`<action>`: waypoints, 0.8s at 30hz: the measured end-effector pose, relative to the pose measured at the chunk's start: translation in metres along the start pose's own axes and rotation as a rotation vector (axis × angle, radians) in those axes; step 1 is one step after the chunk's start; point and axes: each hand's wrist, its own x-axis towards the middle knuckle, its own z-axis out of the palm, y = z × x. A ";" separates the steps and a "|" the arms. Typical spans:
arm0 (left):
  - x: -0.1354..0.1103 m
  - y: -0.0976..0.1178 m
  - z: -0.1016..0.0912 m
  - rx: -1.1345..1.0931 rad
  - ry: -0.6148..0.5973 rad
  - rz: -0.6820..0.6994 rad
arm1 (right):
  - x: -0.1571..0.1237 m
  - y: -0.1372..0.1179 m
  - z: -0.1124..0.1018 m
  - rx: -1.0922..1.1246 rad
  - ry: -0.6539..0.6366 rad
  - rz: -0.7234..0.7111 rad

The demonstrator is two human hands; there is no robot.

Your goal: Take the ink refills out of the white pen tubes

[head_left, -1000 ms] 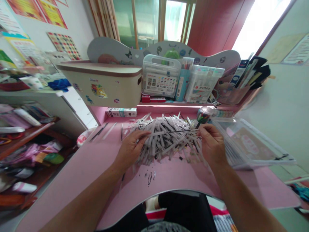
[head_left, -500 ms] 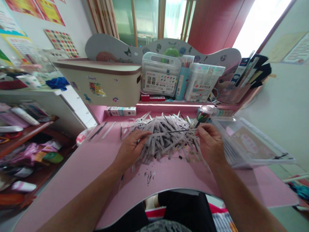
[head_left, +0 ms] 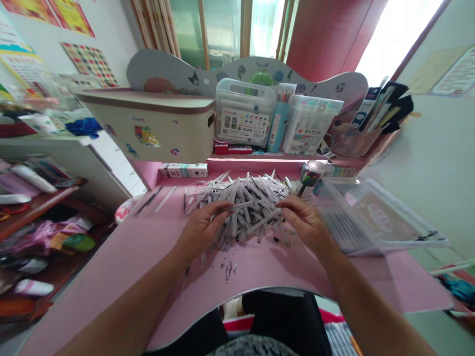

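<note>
My left hand [head_left: 206,222] pinches a slim whitish pen barrel [head_left: 243,204] that points right, above a heap of pens. Opposite it, my right hand [head_left: 306,217] has its thumb and fingertips together at the heap's right side. What those fingertips hold, if anything, is too small to make out. The heap of white and clear pen parts [head_left: 247,225], with dark refills among them, lies on the pink desk [head_left: 260,267] under both hands. Small black bits and ink-like smears [head_left: 229,270] are on the desk in front of it.
Right of the heap stands a clear plastic box [head_left: 374,237] with thin sticks inside, beside a clear jar [head_left: 311,175] of pens. Loose sticks [head_left: 165,199] lie at the left. Above, a shelf carries a cream bin [head_left: 156,128], marker cases [head_left: 243,118] and a pen holder [head_left: 356,138].
My right hand has moved left, closer to my left hand. The long dark refill that spanned the two hands no longer shows between them. My left hand keeps its pinch on the barrel.
</note>
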 end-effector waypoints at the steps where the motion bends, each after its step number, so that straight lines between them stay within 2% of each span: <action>1: 0.000 -0.002 0.000 -0.055 0.009 -0.026 | 0.000 -0.001 -0.001 -0.079 -0.067 -0.005; 4: 0.000 -0.005 -0.001 -0.141 0.035 -0.049 | -0.003 0.000 -0.002 -0.390 -0.341 -0.026; 6: -0.001 -0.005 -0.001 -0.150 0.038 -0.042 | -0.005 0.001 0.000 -0.587 -0.467 -0.034; 9: -0.002 -0.003 0.000 -0.139 0.023 -0.051 | -0.009 0.004 0.004 -0.766 -0.541 -0.041; 13: -0.003 0.000 0.001 -0.067 -0.008 -0.050 | -0.012 0.008 0.008 -0.838 -0.581 -0.062; 16: -0.002 0.003 0.000 0.052 -0.034 -0.004 | -0.011 0.007 0.006 -0.759 -0.565 -0.056; 19: -0.002 0.006 -0.001 0.193 -0.054 0.087 | -0.008 0.002 0.002 -0.470 -0.457 -0.028; 22: -0.002 0.007 0.000 0.262 -0.075 0.172 | -0.007 -0.004 0.002 -0.127 -0.305 0.095; 24: -0.002 0.007 0.000 0.277 -0.091 0.204 | -0.007 -0.005 0.006 0.055 -0.265 0.231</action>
